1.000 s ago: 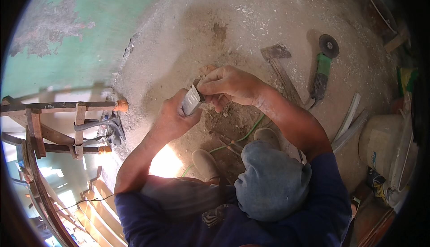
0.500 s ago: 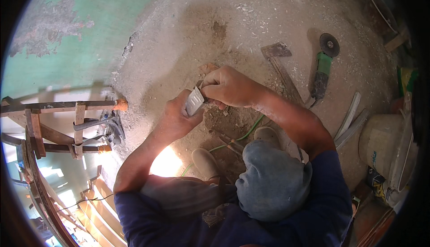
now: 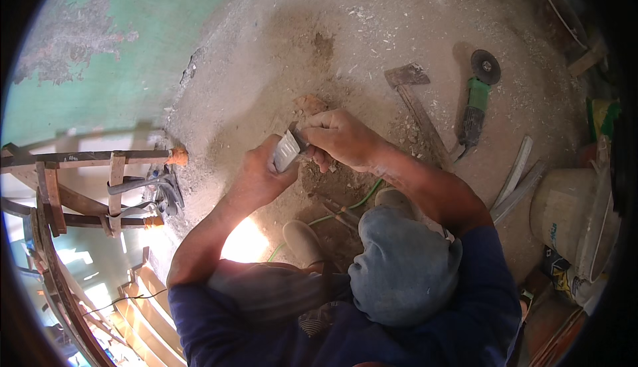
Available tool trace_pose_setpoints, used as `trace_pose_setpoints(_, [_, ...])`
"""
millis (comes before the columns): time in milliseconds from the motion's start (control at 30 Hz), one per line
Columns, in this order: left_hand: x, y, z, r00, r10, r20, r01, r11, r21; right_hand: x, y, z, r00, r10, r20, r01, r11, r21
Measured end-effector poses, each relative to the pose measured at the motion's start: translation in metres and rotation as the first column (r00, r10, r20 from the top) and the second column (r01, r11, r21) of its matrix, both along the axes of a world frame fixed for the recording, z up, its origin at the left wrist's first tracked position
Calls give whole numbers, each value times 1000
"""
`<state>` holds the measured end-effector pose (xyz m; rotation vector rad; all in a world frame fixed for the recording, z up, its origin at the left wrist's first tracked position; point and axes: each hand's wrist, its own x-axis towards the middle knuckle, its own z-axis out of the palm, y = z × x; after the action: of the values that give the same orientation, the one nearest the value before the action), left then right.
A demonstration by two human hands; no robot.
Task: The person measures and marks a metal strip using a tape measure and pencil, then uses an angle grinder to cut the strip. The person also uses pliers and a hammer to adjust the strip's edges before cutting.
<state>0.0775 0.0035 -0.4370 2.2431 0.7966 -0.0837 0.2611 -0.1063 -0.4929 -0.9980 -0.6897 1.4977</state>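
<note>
My left hand [image 3: 264, 171] is closed round a small, flat, silvery-grey piece [image 3: 286, 153] with pale slanted marks on its face. Its kind does not show clearly. The piece stands tilted up between thumb and fingers. Close against its right edge, my right hand [image 3: 340, 137] has its fingertips bent in a pinch. Something small and dark shows between those fingertips and the silvery piece, but I cannot make out what it is. Both hands are above the dusty floor, in front of my knees.
To the right lie a wooden-handled axe [image 3: 425, 118] and a green angle grinder [image 3: 476, 104] with its disc. A green cord [image 3: 365, 198] crosses near my feet beside pliers-like tools [image 3: 335, 209]. A wooden frame [image 3: 80, 159] stands left; a pale bucket [image 3: 561, 211] stands right.
My right hand has shifted slightly right and down, and its fingers have drawn a little away from the silvery piece. My left hand still holds the piece, nearly in place.
</note>
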Motion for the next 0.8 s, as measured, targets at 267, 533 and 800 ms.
trace_pose_setpoints(267, [-4,1,-2,999,-2,38,2,1000,5,8,3,1,990,129,-63,-131,991,-28])
trace_pose_setpoints(533, [-2,-3,4,1000,-25,1,25,999,25,6,7,6,988,118,104,-116,993,-25])
trace_pose_setpoints(800, [-4,-4,0,1000,-11,-12,11,1000,18,-4,5,6,978,11,210,-14,1000,15])
